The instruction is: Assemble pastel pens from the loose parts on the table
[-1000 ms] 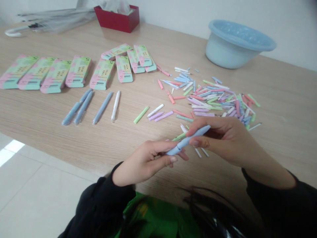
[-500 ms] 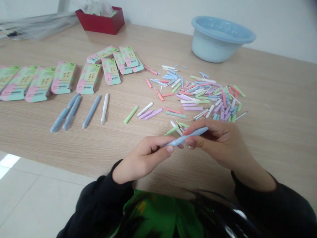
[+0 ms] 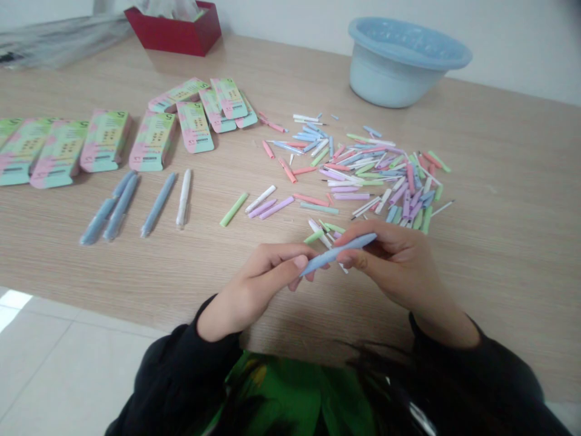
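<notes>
Between my two hands is a light blue pen (image 3: 329, 257), tilted with its right end higher in the view. My left hand (image 3: 261, 278) pinches its lower left end between thumb and fingers. Around the upper right part, my right hand (image 3: 399, 260) closes with thumb and forefinger. Just behind the pen lie a few loose green and white pen parts (image 3: 321, 233), partly covered by my right hand. Farther back spreads a big heap of pen parts (image 3: 372, 169) in pink, purple, blue, green and white.
Left of my hands lie several blue pens (image 3: 121, 206) and a white pen (image 3: 184, 198). Behind them are several pink and green boxes (image 3: 153, 139). A blue basin (image 3: 399, 75) and a red box (image 3: 177, 31) stand at the back. Clear plastic (image 3: 63, 39) lies at the far left.
The gap in the blue pen near my left hand has closed, and its parts now meet in one smooth length. The whole view has shifted slightly.
</notes>
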Action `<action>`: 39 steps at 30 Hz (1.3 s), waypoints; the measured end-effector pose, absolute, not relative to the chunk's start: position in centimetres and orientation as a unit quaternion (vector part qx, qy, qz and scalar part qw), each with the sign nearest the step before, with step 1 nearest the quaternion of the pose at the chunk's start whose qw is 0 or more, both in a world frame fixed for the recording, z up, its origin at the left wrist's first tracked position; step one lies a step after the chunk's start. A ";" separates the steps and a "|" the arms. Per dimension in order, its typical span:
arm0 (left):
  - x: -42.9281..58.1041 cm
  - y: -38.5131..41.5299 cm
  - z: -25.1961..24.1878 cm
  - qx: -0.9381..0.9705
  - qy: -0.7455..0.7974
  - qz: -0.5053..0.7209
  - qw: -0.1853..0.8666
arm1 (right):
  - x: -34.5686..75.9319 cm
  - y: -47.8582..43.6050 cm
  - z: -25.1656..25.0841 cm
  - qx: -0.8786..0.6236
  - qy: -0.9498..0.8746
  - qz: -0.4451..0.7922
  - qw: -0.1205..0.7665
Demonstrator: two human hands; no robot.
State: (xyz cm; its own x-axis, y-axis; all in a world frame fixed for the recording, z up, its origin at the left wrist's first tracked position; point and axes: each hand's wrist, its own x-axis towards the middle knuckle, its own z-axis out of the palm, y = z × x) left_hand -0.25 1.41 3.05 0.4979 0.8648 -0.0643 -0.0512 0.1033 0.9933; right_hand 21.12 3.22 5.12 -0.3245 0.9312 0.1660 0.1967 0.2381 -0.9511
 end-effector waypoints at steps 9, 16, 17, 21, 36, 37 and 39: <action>-0.1 1.3 2.3 0.549 0.327 0.293 0.712 | 21.2 3.1 4.6 -0.420 -0.699 0.425 0.393; -0.9 1.6 2.8 0.536 0.313 0.265 0.738 | 20.9 3.2 4.4 -0.390 -0.677 0.470 0.411; -1.0 1.6 3.0 0.548 0.317 0.271 0.725 | 20.9 3.2 4.5 -0.393 -0.676 0.468 0.413; -0.6 1.5 3.3 0.606 0.349 0.282 0.657 | 21.1 3.1 5.0 -0.415 -0.668 0.458 0.415; 0.0 1.5 3.5 0.588 0.382 0.332 0.631 | 21.3 3.0 4.8 -0.418 -0.646 0.466 0.436; 0.1 1.5 3.6 0.586 0.379 0.340 0.630 | 21.3 2.9 4.7 -0.421 -0.650 0.460 0.435; 0.2 1.4 3.6 0.578 0.368 0.329 0.650 | 21.2 3.0 4.6 -0.423 -0.657 0.451 0.431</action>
State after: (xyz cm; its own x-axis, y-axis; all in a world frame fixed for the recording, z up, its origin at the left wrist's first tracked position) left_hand 0.25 1.42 3.64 0.5125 0.8530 -0.0985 -0.0019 0.1158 0.9933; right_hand 21.21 2.95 4.58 -0.2703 0.9451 0.1836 0.1672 0.2338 -0.9578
